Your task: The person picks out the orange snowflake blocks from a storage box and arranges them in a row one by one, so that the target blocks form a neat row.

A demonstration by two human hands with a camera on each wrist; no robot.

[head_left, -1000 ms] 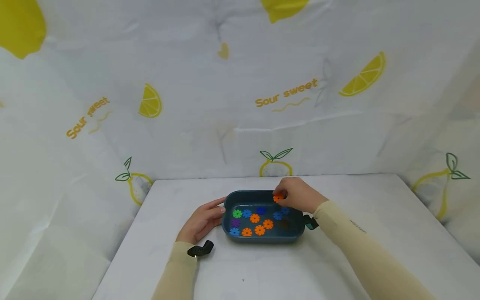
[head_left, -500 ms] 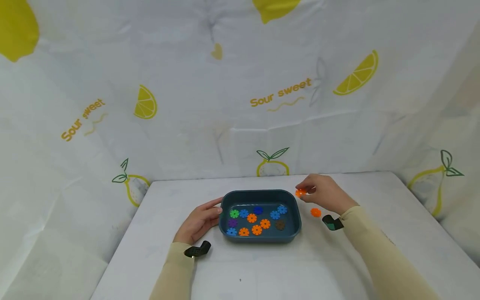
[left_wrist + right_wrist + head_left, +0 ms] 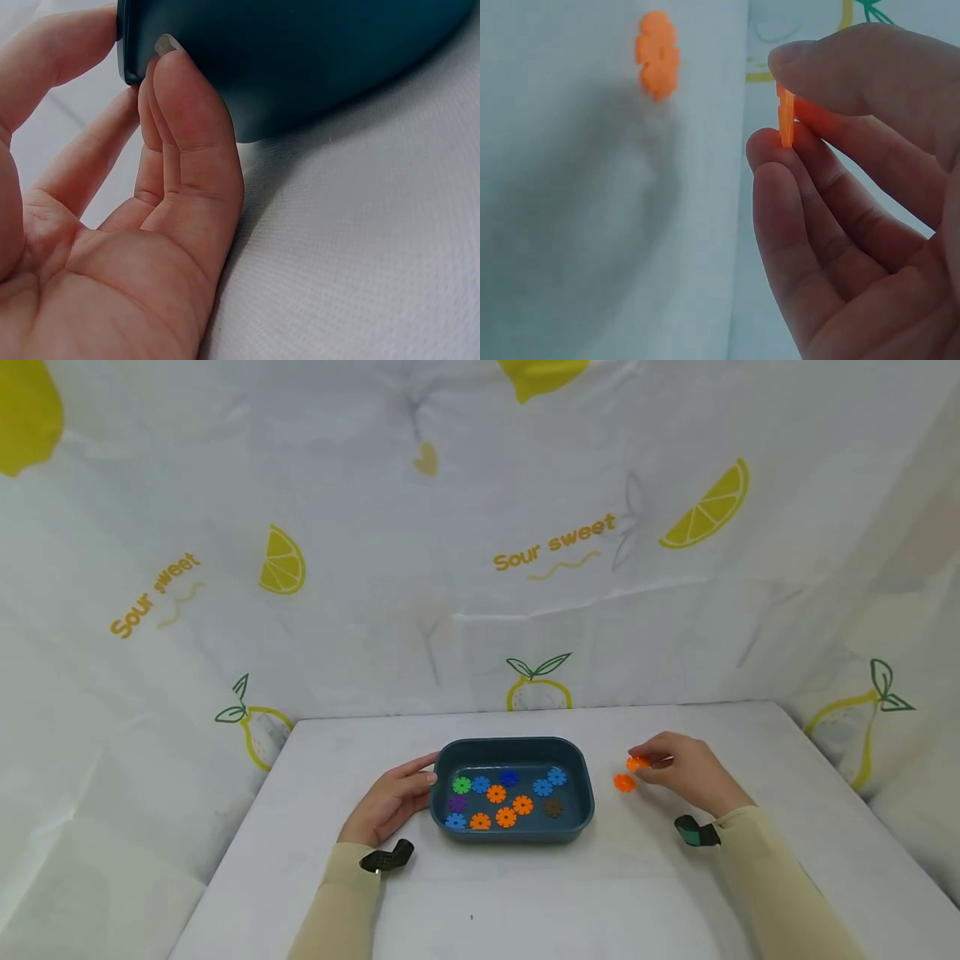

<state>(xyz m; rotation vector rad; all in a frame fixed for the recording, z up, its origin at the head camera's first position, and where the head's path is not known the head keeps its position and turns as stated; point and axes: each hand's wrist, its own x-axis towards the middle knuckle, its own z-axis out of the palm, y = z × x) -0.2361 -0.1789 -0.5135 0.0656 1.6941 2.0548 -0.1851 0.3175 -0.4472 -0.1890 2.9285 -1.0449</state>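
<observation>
My right hand point(image 3: 693, 777) pinches an orange snowflake building disc point(image 3: 786, 120) between thumb and fingertips, edge-on in the right wrist view. Close below it, a second orange disc point(image 3: 625, 782) lies on the white table, right of the dark teal tray point(image 3: 512, 837). Inside the tray lie several notched discs, among them a green disc point(image 3: 461, 785), a purple disc point(image 3: 458, 803), a brown disc point(image 3: 552, 808) and an orange disc point(image 3: 506, 817). My left hand point(image 3: 390, 802) rests its relaxed fingers point(image 3: 191, 112) against the outside of the tray's left end.
A white cloth printed with lemons point(image 3: 282, 562) hangs behind the table point(image 3: 540, 893) and along both sides. The table's back edge runs a short way behind the tray. A black strap point(image 3: 388, 857) is on the left wrist and another strap point(image 3: 696, 832) on the right.
My right hand has carried an orange disc out of the tray, over its right rim, to beside the orange disc on the table. My left hand has stayed at the tray's left end.
</observation>
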